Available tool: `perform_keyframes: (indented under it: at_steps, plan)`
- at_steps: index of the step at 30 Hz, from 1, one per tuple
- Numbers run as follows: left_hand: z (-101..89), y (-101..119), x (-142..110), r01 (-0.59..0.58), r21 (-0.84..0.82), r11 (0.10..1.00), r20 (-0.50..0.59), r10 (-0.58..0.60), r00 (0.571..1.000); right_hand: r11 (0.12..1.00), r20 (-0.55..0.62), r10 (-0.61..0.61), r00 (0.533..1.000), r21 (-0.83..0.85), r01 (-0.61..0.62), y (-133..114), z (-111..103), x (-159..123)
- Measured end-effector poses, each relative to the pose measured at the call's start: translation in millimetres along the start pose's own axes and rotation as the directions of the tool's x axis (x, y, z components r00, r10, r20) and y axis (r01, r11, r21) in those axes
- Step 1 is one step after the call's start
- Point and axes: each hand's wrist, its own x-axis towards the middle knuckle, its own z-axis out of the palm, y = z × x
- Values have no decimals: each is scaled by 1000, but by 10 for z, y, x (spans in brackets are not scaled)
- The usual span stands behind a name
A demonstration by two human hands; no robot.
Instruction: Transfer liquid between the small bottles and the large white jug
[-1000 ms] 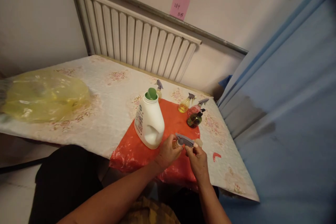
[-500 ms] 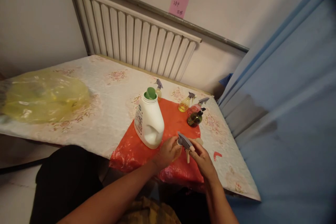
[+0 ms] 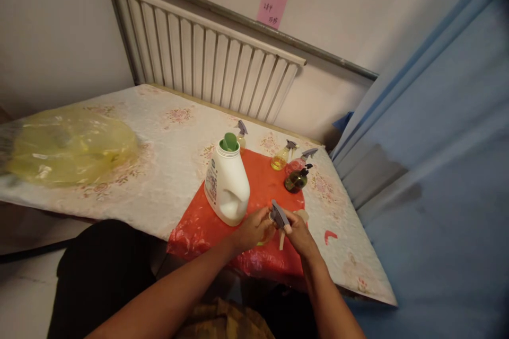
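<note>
My left hand point(image 3: 254, 229) is closed around the neck of a small spray bottle point(image 3: 267, 236), whose body is mostly hidden below the fingers. Its grey trigger spray head point(image 3: 280, 216) sits between both hands, tilted, with the trigger pointing down. My right hand point(image 3: 300, 234) grips this head from the right side. Whether the head is screwed tight on the neck, I cannot tell. Just left of my hands stands a white jug point(image 3: 229, 185) with a green cup-like piece point(image 3: 229, 141) in its mouth. Under all this lies a red plastic sheet point(image 3: 260, 180).
Behind my hands stand a yellow spray bottle point(image 3: 279, 162), a pink spray bottle point(image 3: 296, 163) and a dark pump bottle point(image 3: 295, 182). Another spray bottle point(image 3: 242, 140) is behind the jug. A yellow plastic bag point(image 3: 71, 145) lies left; a blue curtain point(image 3: 429, 169) hangs right.
My right hand has turned and shifted slightly left on the spray head, which is angled a little differently. More of the bottle's body shows below my left hand.
</note>
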Motion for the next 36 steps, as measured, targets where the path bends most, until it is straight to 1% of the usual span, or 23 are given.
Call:
perform_keyframes:
  at_steps: [5,9,13,15,18,24,27,30,34,36]
  plan:
    - [6,-132,-26,-4,-172,985,7,5,1000,999,-77,32,997,17,-30,39,72,5]
    - [-5,-152,-35,-10,-284,959,41,22,999,999,-197,48,979,-13,-52,89,155,-21]
    - [-43,-143,-33,-14,-320,947,43,29,999,996,-329,48,943,-51,-69,77,274,-57]
    - [-60,-144,-33,-17,-312,950,24,25,999,995,-363,46,931,-62,-73,64,313,-74]
    - [-67,-141,-31,-13,-297,955,-2,13,1000,995,-355,46,934,-62,-72,53,315,-96]
    - [-48,-104,-20,3,-291,957,-9,-6,1000,999,-198,26,980,-23,-32,24,180,-103]
    - [-42,-123,-27,10,-295,956,-16,-15,1000,999,-164,28,986,-22,-32,44,133,-82]
    - [-32,-185,-30,35,-300,953,-24,-44,999,999,-229,40,973,-25,-47,107,162,-74]
    - [-9,-279,-7,64,-336,940,-5,-70,998,997,-371,42,928,-39,-61,163,321,-107]
    - [-4,-309,3,71,-358,931,10,-72,997,996,-420,38,907,-54,-67,152,394,-131]
